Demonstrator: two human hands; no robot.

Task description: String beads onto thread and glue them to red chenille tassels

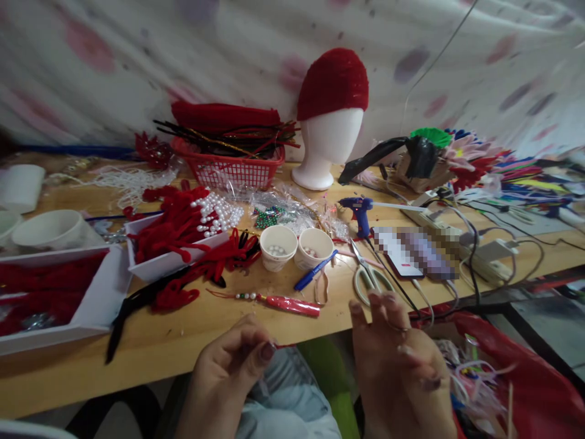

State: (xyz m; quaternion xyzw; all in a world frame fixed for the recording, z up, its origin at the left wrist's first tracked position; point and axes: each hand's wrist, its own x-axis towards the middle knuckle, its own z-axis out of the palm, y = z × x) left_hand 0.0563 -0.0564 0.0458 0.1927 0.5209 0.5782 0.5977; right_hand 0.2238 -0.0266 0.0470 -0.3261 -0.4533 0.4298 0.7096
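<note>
My left hand (231, 366) hovers below the front edge of the wooden table (192, 338), fingers curled in a pinch on something too small to make out. My right hand (397, 360) is raised beside it, fingers stretched upward and apart, nothing visible in it. Just beyond both hands a red tassel with beads (278, 302) lies on the table. White-handled scissors (370, 277) rest near my right fingertips. Two paper cups (297, 247) holding beads stand behind the tassel, with a blue pen (315, 270) beside them.
White trays of red pipe cleaners and pearls (178, 235) sit at left. A red basket (231, 164), a mannequin head with red hat (331, 116), a blue glue gun (359, 213), a phone (414, 253) and a power strip with cables lie further back. A red bag (516, 378) hangs at right.
</note>
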